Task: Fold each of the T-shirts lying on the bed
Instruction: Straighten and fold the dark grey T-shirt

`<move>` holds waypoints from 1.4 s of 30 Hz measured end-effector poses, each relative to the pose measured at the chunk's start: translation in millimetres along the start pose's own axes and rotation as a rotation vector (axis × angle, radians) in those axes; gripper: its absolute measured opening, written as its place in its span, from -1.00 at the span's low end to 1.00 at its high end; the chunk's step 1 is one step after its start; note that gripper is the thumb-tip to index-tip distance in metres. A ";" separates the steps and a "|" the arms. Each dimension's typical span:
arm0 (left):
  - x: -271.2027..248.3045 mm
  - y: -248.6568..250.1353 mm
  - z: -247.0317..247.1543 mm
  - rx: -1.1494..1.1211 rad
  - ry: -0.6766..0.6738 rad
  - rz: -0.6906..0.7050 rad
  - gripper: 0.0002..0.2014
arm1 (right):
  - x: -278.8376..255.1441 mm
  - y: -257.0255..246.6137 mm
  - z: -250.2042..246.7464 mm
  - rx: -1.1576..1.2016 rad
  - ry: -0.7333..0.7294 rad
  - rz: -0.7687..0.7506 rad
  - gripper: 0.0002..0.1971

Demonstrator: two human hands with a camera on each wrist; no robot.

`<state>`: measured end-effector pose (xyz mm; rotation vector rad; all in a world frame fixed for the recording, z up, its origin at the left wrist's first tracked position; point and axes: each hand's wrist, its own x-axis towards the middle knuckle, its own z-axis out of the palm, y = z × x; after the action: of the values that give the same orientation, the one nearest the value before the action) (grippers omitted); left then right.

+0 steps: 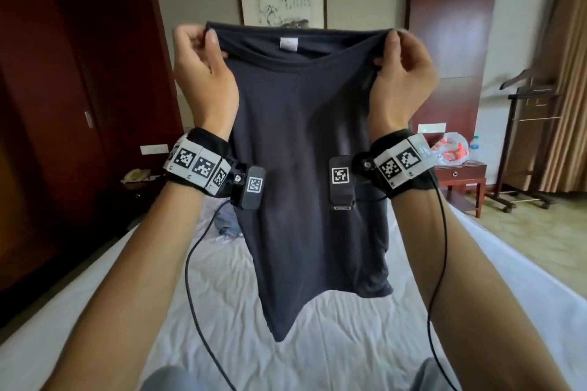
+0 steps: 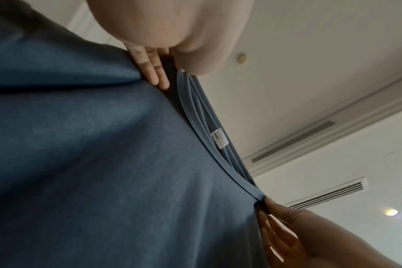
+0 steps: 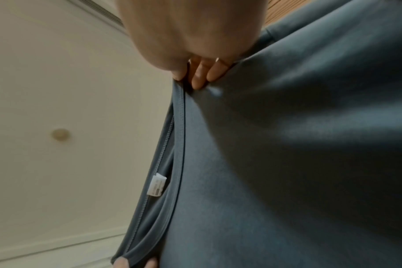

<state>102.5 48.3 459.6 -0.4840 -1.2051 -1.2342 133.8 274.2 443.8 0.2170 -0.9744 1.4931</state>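
mostly hidden: bed (image 1: 317,343) garment (image 1: 227,222) behind held t-shirt (image 1: 301,168).

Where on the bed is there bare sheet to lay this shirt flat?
Bare white sheet runs from under the hanging dark T-shirt toward the knees, bordered by the two wrist cables. The left hand and right hand grip its collar. The far end is crowded: a bluish garment lies behind the shirt.

left hand (image 1: 203,70): raised, fingers pinching dark navy cotton T-shirt (image 1: 298,149)
right hand (image 1: 401,73): raised level, pinching likewise
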 end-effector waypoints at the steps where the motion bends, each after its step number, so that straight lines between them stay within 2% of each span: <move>1: 4.1 12.7 -4.0 -0.015 0.017 0.035 -0.94 | -0.8 -12.1 0.0 0.006 0.007 -0.027 -0.86; 5: 13.4 49.8 -21.6 -0.050 0.073 0.167 -0.95 | -7.8 -48.4 -4.2 0.050 0.043 -0.116 -0.87; 9: 12.2 62.1 -36.7 -0.070 0.093 0.219 -0.96 | -17.5 -61.0 -12.3 0.058 0.068 -0.190 -0.86; 13: -1.0 51.1 -46.0 -0.041 0.097 0.194 -0.95 | -31.2 -47.4 -20.8 0.038 0.059 -0.204 -0.84; 17: -31.9 10.5 -52.7 -0.005 0.026 0.104 -0.96 | -51.5 -5.0 -37.8 -0.002 0.036 -0.143 -0.85; 23: -117.6 -106.7 -51.4 0.100 -0.131 -0.096 -0.96 | -100.5 123.7 -79.1 -0.145 -0.050 0.059 -0.90; 27: -191.6 -206.3 -41.2 0.198 -0.242 -0.337 -0.96 | -136.9 237.1 -113.7 -0.318 -0.078 0.238 -0.86; 32: -302.1 -358.9 -25.6 0.404 -0.462 -0.653 -0.90 | -186.0 398.3 -159.5 -0.621 -0.157 0.488 -0.84; 35: -363.4 -433.7 -22.6 0.524 -0.590 -0.794 -0.87 | -212.8 474.4 -185.0 -0.778 -0.209 0.610 -0.86; 39: -424.1 -503.2 -29.5 0.649 -0.735 -0.917 -0.87 | -240.8 540.7 -213.7 -0.936 -0.315 0.744 -0.85; 42: -448.3 -529.1 -36.4 0.708 -0.781 -1.002 -0.87 | -256.2 561.6 -228.3 -0.990 -0.440 0.870 -0.84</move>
<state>-296.4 44.3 -108.8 0.2754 -2.6172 -1.3078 -220.9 316.8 -109.0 -0.7081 -2.2287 1.5204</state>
